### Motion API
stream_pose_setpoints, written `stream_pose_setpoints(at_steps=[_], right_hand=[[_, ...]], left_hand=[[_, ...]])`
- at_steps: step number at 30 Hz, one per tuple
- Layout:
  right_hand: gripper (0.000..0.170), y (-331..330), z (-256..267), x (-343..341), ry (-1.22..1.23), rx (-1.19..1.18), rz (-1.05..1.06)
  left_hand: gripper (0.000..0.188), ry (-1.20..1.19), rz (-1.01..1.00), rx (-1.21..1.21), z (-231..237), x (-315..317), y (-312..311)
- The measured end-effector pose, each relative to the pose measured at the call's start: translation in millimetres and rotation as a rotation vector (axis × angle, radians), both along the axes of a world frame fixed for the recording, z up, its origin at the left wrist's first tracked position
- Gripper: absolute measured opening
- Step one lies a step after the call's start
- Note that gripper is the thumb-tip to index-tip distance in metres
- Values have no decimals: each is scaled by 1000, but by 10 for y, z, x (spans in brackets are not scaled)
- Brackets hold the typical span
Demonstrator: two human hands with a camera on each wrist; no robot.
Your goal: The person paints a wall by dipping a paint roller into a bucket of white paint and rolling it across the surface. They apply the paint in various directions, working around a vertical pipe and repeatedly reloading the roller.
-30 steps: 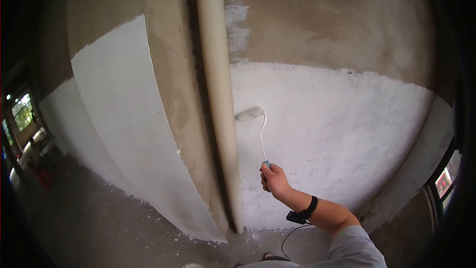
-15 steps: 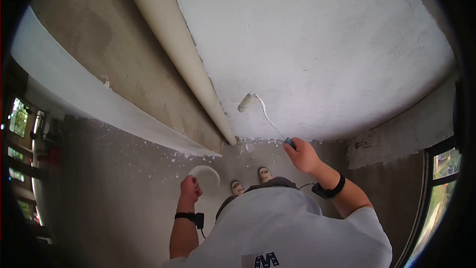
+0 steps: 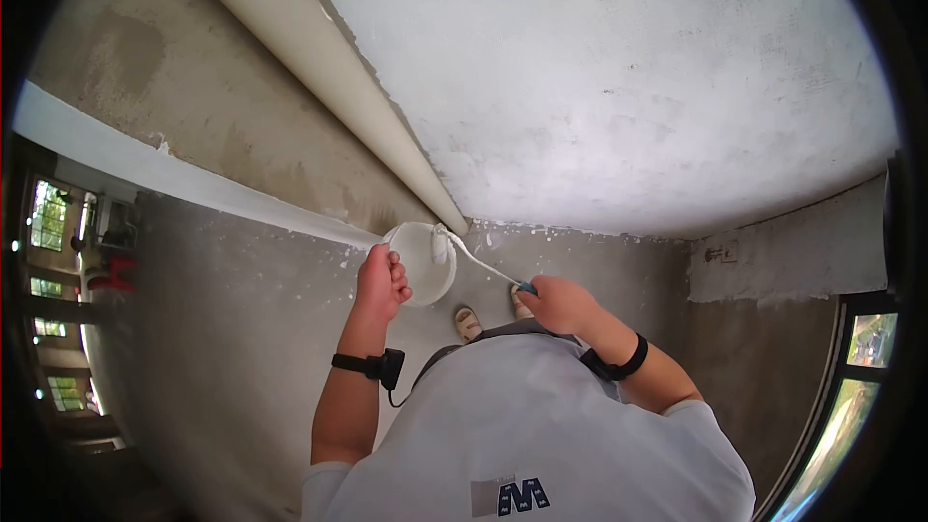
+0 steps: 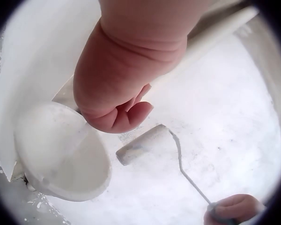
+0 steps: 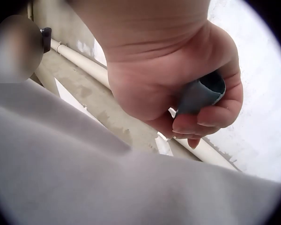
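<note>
A white bucket (image 3: 414, 269) hangs from my left hand (image 3: 384, 284), whose curled fingers grip it at the rim's near left side. In the left wrist view the bucket (image 4: 86, 171) is tilted, with whitish paint inside. My right hand (image 3: 564, 305) holds a paint roller by its blue-green handle (image 3: 527, 288). The roller's white-coated wire frame (image 3: 480, 264) reaches left, and its sleeve (image 3: 441, 246) overlaps the bucket's mouth in the head view. Seen from the right wrist, the fingers wrap the handle (image 5: 201, 96), its hollow end showing.
A white-painted wall (image 3: 599, 97) rises ahead, beside a beige vertical pipe (image 3: 358, 97) and bare plaster (image 3: 193, 87). Paint spots dot the grey floor (image 3: 251, 329) at the wall's foot. Sandalled feet (image 3: 468, 323) stand close below. A window (image 3: 870, 338) is at right.
The roller has come off the wall and moved down and left to the bucket. My left hand came into view with the bucket and rose toward the roller. The head view has tilted downward.
</note>
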State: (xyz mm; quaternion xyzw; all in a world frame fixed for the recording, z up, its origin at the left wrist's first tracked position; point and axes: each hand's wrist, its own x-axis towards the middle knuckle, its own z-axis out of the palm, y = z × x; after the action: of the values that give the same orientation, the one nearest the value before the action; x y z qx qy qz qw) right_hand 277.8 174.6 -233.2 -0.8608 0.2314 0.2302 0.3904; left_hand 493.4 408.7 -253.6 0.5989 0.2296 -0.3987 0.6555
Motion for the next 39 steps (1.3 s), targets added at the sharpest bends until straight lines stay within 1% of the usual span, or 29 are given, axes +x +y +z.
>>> stream_pose_setpoints(at_steps=[5, 7, 12, 14, 17, 19, 21, 25, 26, 28, 33, 36, 39], right_hand=[[43, -5, -199, 65, 30, -12, -14], [43, -10, -266, 59, -30, -13, -36], [41, 34, -96, 175, -43, -16, -31], [40, 59, -86, 209, -49, -18, -42], [39, 95, -61, 213, -59, -50, 7], [38, 80, 93, 225, -2, -48, 56], [36, 83, 204, 198, 19, -72, 55], [32, 97, 243, 128, 46, -130, 53], [32, 108, 192, 101, 46, -130, 55], [32, 130, 38, 68, -28, -185, -33], [30, 209, -36, 110, -75, -183, -22], [30, 245, -84, 160, -96, -172, -23], [30, 245, -135, 188, -88, -165, -5]], left_hand=[[27, 18, -35, -34, 159, -15, -160], [27, 14, -61, -51, 208, -49, -198], [30, 46, -152, -99, 346, -106, -250], [32, 63, -147, -142, 363, -108, -251], [33, 66, -123, -161, 360, -67, -211], [33, 71, -128, -153, 365, -86, -212], [34, 70, -131, -148, 366, -85, -228], [33, 62, -107, -123, 369, -153, -325], [32, 53, -92, -94, 387, -178, -340], [31, 45, -92, -81, 418, -214, -350], [29, 21, -115, -71, 536, -288, -357], [28, 46, -138, -85, 612, -297, -363], [28, 35, -107, -114, 629, -285, -333]])
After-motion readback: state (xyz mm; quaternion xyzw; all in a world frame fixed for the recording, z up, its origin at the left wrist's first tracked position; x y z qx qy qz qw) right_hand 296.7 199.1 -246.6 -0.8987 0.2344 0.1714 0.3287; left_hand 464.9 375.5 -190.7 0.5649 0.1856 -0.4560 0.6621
